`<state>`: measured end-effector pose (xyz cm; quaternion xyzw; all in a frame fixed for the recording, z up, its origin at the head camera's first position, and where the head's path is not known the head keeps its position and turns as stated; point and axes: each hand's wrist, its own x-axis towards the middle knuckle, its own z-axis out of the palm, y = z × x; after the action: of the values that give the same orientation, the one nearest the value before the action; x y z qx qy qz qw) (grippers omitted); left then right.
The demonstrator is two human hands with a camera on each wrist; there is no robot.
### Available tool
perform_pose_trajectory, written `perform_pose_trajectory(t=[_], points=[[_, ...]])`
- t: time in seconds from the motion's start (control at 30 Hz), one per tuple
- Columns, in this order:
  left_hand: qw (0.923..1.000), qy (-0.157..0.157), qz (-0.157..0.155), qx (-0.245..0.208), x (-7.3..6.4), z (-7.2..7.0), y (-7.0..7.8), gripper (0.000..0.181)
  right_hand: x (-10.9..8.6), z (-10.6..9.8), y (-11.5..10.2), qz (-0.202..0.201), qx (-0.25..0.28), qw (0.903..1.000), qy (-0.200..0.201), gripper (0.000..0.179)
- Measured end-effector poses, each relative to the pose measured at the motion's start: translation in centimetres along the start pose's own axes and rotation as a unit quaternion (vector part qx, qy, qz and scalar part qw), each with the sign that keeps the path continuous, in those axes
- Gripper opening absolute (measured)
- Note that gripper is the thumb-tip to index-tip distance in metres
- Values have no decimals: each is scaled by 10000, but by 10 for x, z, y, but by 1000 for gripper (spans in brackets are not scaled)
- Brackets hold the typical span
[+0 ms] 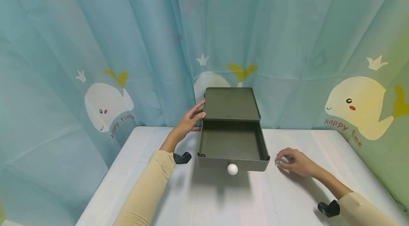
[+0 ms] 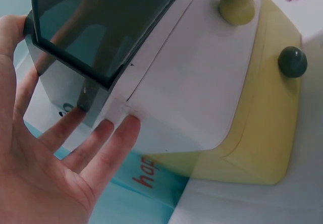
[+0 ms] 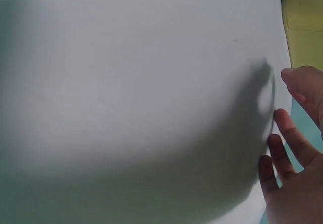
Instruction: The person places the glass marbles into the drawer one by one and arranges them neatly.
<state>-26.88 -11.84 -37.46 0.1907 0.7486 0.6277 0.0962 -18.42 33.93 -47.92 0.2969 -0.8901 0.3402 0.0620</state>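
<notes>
A small chest of drawers has a dark green top tier, with a white tier and a yellow tier below it. Its green drawer, with a white knob, is pulled out and looks bare inside. My left hand rests against the chest's left side, fingers spread and fairly straight, thumb near the top edge. Off to the right, my right hand pinches a small shiny greenish piece low over the table; its kind is unclear. The right wrist view does not show this piece.
The chest stands toward the back of a white-covered table. A yellow knob and a dark green knob stick out from the lower drawers. Behind hangs a blue curtain with whale prints.
</notes>
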Motion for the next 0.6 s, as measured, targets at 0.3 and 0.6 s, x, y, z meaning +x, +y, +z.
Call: perform_pose_trajectory(t=[0.3,0.6], points=[[10000,-24,-1,-24,-2,0,1,60,6,-13,-8,267,291,9985,-376,15],[10000,-50,-30,-39,0,0,1,59,13,-29,-14,-131,290,9988,-385,19]])
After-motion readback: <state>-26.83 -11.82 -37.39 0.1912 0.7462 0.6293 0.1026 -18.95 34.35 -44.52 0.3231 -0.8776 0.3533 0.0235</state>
